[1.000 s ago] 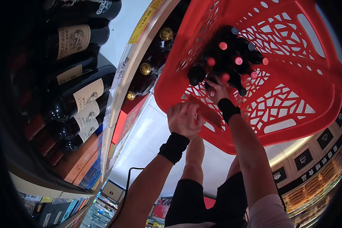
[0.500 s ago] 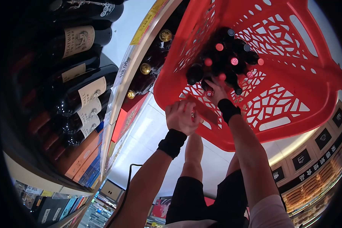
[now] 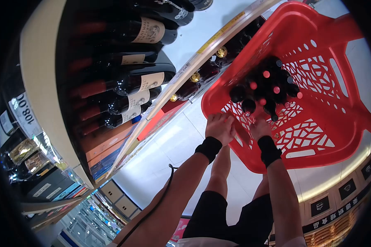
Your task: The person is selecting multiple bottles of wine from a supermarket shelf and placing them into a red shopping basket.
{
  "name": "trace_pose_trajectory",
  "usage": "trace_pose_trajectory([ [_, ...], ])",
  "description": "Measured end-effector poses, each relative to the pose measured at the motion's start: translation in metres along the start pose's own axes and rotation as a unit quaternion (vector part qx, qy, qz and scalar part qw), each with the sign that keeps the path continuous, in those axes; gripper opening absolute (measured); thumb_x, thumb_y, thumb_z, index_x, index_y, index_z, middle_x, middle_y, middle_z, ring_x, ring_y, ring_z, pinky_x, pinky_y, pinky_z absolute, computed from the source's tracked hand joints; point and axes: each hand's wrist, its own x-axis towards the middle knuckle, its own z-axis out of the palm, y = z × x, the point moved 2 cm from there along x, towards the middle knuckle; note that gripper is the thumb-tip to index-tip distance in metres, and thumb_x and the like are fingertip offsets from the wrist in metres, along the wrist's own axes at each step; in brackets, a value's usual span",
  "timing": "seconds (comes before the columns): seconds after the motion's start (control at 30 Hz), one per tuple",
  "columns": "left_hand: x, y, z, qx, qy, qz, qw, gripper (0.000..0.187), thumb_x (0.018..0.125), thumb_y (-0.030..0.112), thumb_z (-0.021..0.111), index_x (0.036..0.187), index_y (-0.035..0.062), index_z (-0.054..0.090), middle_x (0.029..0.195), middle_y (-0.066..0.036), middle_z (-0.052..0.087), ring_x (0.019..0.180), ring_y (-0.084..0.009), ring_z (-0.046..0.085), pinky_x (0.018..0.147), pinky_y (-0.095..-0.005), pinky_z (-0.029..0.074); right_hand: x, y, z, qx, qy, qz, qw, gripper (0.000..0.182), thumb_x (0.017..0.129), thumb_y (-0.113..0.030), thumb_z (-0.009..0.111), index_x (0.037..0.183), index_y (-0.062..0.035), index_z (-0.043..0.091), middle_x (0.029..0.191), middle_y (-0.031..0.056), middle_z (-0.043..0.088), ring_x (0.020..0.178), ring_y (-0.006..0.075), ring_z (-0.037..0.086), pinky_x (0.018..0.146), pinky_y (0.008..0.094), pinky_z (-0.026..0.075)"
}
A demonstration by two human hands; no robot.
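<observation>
My left hand point(image 3: 221, 128), with a black wristband, is closed round the near rim of the red shopping basket point(image 3: 251, 164). Inside the basket, several dark bottles point(image 3: 248, 105) stand close together, most with red or pink caps. My right hand point(image 3: 260, 128), also in a black wristband, reaches over the rim just below the nearest bottles. Its fingers look loosely extended with nothing visible in them; their tips are hard to make out.
On the left, a shelf point(image 3: 169, 99) holds several wine bottles point(image 3: 152, 80) lying on their sides, with boxes below. Gold-capped bottles point(image 3: 196, 77) sit between the shelf edge and the basket. A bakery-like counter point(image 3: 334, 206) curves along the lower right.
The view has turned toward the shelf, so the basket appears farther right. My right hand has drawn back from the bottle it was touching. My left hand stays at the rim.
</observation>
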Motion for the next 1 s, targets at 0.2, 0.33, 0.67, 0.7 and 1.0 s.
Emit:
trace_pose_trajectory([
  [0.2, -0.006, 0.003, 0.001, 0.01, 0.003, 0.01, 1.0, 0.025, 0.079, 0.025, 0.068, 0.101, 0.0146, 0.065, 0.106, -0.005, 0.067, 0.103, -0.0239, 0.06, 0.096, -0.0422, 0.04, -0.022, 0.011, -0.015, 0.067, 0.015, -0.099, 0.993, 0.018, 0.088, -0.019, 0.064, 0.092, -0.0041, 0.073, 0.09, 0.02, 0.073, 0.092, 0.0364, 0.071, 0.086, 0.0468, 0.055],
  [0.33, -0.005, 0.005, 0.004, -0.007, 0.001, 0.001, 1.0, 0.024, 0.078, 0.024, 0.069, 0.099, 0.0154, 0.065, 0.105, -0.004, 0.067, 0.105, -0.0238, 0.06, 0.095, -0.0419, 0.04, -0.036, 0.004, -0.037, 0.144, -0.049, -0.072, 0.986, 0.018, 0.091, -0.016, 0.06, 0.089, -0.0025, 0.072, 0.082, 0.0189, 0.071, 0.084, 0.0371, 0.071, 0.08, 0.0461, 0.055],
  [0.67, -0.008, -0.004, 0.005, -0.059, 0.001, 0.004, 0.998, 0.025, 0.077, 0.021, 0.069, 0.101, 0.0154, 0.065, 0.103, -0.004, 0.065, 0.106, -0.0237, 0.06, 0.094, -0.041, 0.041, -0.05, -0.002, -0.051, 0.158, 0.055, -0.182, 0.969, 0.013, 0.09, -0.004, 0.06, 0.102, -0.0038, 0.067, 0.088, 0.0128, 0.069, 0.078, 0.0239, 0.07, 0.07, 0.035, 0.054],
  [0.7, -0.007, -0.001, 0.002, -0.081, 0.003, 0.002, 0.997, 0.024, 0.078, 0.02, 0.069, 0.101, 0.0145, 0.065, 0.103, -0.005, 0.065, 0.106, -0.0248, 0.06, 0.094, -0.0414, 0.041, -0.051, -0.006, -0.054, 0.161, 0.061, -0.206, 0.963, 0.012, 0.091, -0.002, 0.059, 0.101, -0.0032, 0.066, 0.084, 0.01, 0.068, 0.071, 0.0189, 0.069, 0.065, 0.0323, 0.053],
  [1.0, -0.02, -0.023, -0.029, -0.398, 0.151, -0.119, 0.897, 0.022, 0.083, -0.004, 0.065, 0.103, 0.004, 0.063, 0.101, -0.009, 0.064, 0.086, -0.0189, 0.066, 0.075, -0.0305, 0.054, -0.065, -0.076, -0.064, 0.159, 0.038, -0.237, 0.958, 0.011, 0.091, -0.01, 0.064, 0.099, -0.0042, 0.067, 0.09, 0.0156, 0.072, 0.084, 0.0336, 0.072, 0.075, 0.0405, 0.056],
])
